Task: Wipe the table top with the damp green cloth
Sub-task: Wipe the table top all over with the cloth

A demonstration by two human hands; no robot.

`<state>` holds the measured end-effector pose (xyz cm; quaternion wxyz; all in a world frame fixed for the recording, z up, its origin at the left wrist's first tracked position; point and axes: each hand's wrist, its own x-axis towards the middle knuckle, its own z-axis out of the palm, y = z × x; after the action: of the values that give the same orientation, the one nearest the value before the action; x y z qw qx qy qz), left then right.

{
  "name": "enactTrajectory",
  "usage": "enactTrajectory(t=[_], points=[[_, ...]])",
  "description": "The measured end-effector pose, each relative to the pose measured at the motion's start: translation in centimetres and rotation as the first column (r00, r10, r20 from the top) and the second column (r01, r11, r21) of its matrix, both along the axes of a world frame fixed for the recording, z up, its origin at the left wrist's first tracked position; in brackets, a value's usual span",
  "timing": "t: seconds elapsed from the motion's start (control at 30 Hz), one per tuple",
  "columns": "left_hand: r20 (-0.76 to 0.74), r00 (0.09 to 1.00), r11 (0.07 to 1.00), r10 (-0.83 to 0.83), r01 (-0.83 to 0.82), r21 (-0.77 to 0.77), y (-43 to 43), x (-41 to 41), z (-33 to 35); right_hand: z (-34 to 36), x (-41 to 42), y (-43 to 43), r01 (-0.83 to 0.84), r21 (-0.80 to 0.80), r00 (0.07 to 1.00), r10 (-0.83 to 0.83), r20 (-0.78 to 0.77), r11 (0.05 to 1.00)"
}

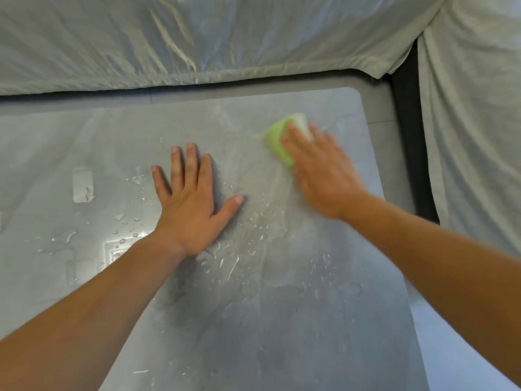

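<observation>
A folded light green cloth point(277, 139) lies on the grey table top point(282, 306) near its far right corner. My right hand point(321, 173) presses down on the cloth with straight fingers laid over it; the hand is motion-blurred and covers the cloth's near half. Flat on the table's middle rests my left hand point(191, 201), palm down, fingers spread and holding nothing. Water drops and wet streaks cover the surface around and between both hands.
A pale grey fabric-covered sofa point(197, 38) runs along the far side, and another covered section point(473, 136) stands to the right. A dark gap point(411, 136) separates the table's right edge from it. A patch of clear tape point(83, 186) sticks to the table at left.
</observation>
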<state>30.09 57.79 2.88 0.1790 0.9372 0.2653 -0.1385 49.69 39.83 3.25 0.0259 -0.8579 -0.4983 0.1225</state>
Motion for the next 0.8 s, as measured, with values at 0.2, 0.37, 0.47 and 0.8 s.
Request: enactTrajectory(t=[0.2, 0.37, 0.47, 0.8], points=[[0.013, 1.000, 1.000, -0.010, 0.011, -0.006, -0.1, -0.1, -0.1, 0.0, -3.6, 0.8, 0.367, 0.066, 0.930, -0.367, -0.008, 0.928], [0.019, 1.000, 1.000, -0.018, 0.018, 0.010, 0.0, -0.3, -0.2, 0.1, -2.6, -4.0, 0.025, -0.004, 0.999, -0.025, -0.035, 1.000], [0.017, 1.000, 0.999, -0.019, 0.018, 0.039, -0.2, -0.2, -0.3, 0.4, 0.0, -4.1, 0.424, 0.018, 0.905, -0.423, -0.050, 0.906], [0.083, 0.996, 0.999, 0.029, -0.028, -0.019, -0.4, -0.3, -0.1, 0.1, -4.0, -6.5, 0.200, 0.002, 0.979, -0.199, -0.029, 0.980]])
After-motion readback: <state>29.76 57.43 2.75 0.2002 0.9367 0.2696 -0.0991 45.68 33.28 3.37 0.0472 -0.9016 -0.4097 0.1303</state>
